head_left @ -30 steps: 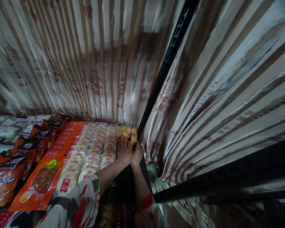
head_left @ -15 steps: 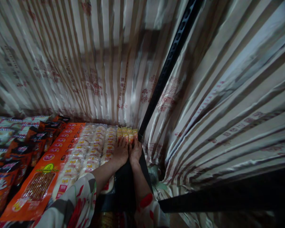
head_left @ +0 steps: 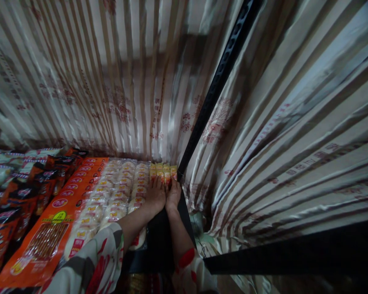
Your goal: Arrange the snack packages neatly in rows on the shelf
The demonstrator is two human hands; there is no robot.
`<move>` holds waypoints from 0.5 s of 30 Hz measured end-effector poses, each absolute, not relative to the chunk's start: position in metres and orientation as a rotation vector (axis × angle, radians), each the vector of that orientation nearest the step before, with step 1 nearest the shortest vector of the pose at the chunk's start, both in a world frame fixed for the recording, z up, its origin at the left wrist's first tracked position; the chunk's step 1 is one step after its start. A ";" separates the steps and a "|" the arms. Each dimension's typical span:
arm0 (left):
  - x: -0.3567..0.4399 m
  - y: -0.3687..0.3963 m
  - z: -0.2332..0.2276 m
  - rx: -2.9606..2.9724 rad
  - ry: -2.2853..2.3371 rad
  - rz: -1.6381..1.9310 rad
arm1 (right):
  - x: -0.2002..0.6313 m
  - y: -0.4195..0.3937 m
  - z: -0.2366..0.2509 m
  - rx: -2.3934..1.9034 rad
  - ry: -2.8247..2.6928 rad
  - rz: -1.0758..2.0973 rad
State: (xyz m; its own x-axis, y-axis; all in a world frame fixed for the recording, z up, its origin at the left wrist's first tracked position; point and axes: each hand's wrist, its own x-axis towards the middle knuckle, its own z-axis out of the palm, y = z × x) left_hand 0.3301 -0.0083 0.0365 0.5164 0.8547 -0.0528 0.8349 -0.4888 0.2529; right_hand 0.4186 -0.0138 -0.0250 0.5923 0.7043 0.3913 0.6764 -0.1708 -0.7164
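Note:
Small yellow-and-orange packets stand in a tight row at the back right corner of the black shelf. My left hand lies over their front left part with its fingers stretched forward. Beside it, my right hand touches the right-hand packets, its fingers straight and the hand turned on edge near the black post. Both hands are open, and the fingers hide the packets' lower fronts. Rows of clear-wrapped round white pieces run just left of my left hand.
Orange flat packs overlap in a row further left, then black-and-orange bags and pale bags. A striped, pleated curtain hangs behind and to the right. A dark beam crosses the lower right.
The view has shifted slightly, with the goods a little further left. My hands stay at the packets, and the packets' tops sit in a slightly different arrangement.

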 end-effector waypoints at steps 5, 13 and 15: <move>0.329 -0.011 0.040 2.512 1.430 0.176 | 0.419 -0.013 -0.030 -1.831 -1.068 0.043; 0.333 -0.010 0.037 2.493 1.448 0.164 | 0.422 -0.011 -0.036 -1.803 -1.062 -0.012; 0.331 -0.012 0.038 2.527 1.426 0.169 | 0.422 -0.011 -0.038 -1.781 -1.065 -0.025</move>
